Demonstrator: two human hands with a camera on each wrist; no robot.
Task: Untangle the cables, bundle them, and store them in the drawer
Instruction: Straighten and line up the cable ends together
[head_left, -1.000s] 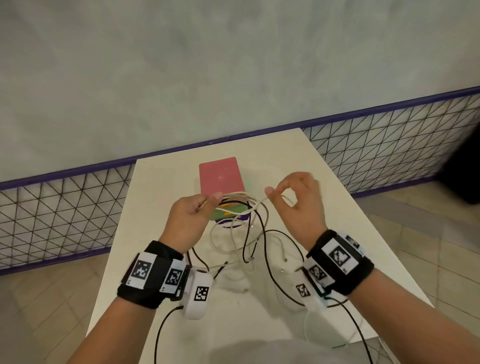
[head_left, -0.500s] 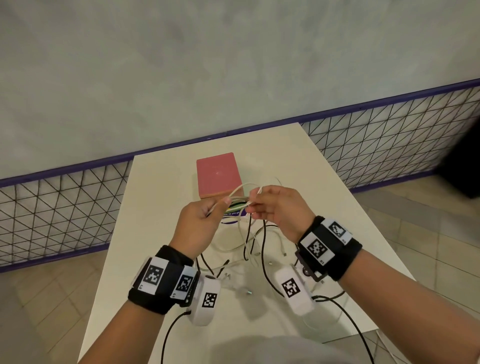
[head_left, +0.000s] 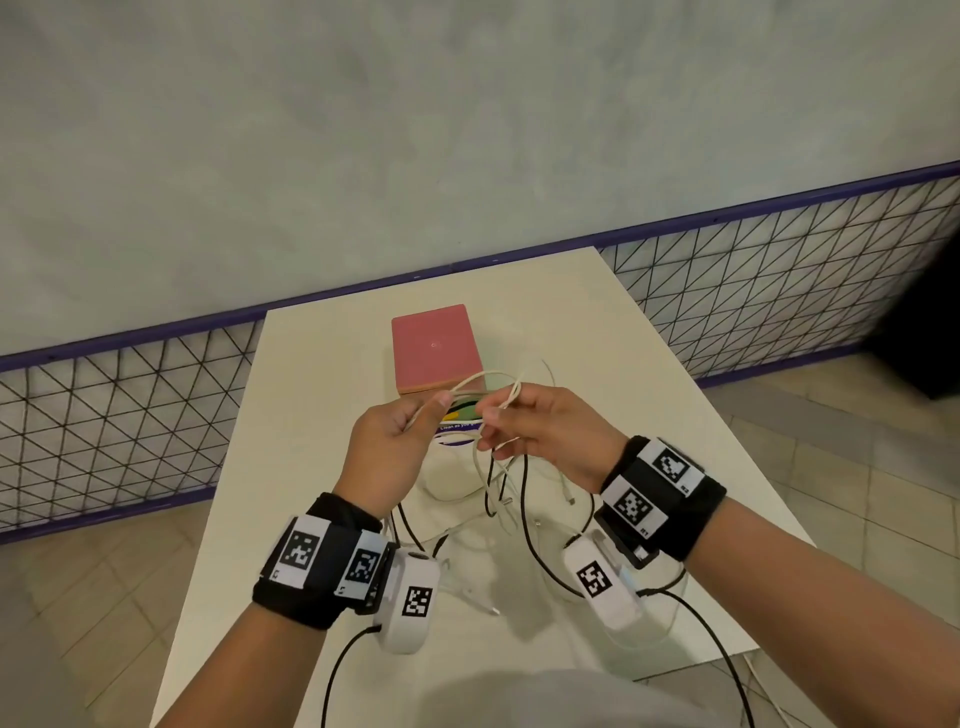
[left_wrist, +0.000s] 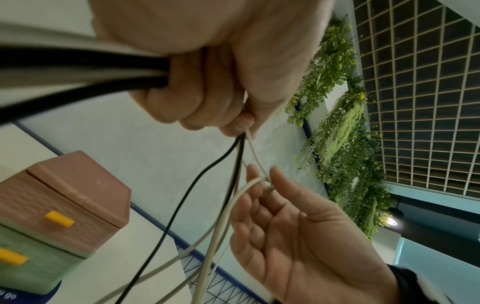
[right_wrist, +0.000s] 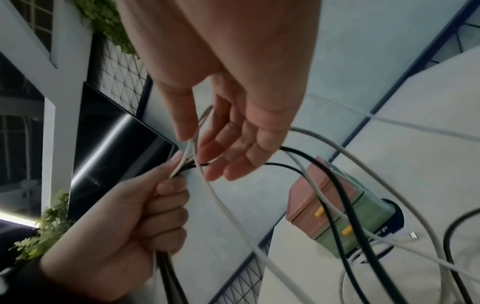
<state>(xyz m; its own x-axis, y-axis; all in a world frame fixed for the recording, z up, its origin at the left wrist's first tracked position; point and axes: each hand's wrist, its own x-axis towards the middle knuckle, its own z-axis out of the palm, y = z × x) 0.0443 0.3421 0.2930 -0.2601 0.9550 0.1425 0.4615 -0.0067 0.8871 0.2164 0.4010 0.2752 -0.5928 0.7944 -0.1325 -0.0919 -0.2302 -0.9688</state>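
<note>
**Sorting a tangle above the table**

Gripping a bunch of cables in a closed fist, the left hand (head_left: 387, 451) anchors the mess so strands can be worked free 1 at a time. Black cables (left_wrist: 78, 61) and white cables (head_left: 483, 467) both pass through that fist; their slack hangs down to the table (head_left: 322, 364), well short of being bundled.

At the right hand (head_left: 545, 436), thumb and forefinger pinch 1 white strand (left_wrist: 255, 164) just past the left fist, while the other fingers (right_wrist: 233, 164) stay loosely spread. Judging from the pose, the pinch is meant to draw that strand out of the bunch while the left hand holds the rest steady.

Behind the hands stands a small drawer box (head_left: 436, 348), pink on top and green below, with yellow pulls (left_wrist: 59, 218). Its drawers look closed in the wrist views, so storing seems some way off.

Loose plug ends (head_left: 570, 500) lie on the table under the hands, and loops of black and white cross each other there, so more untangling likely remains.
</note>
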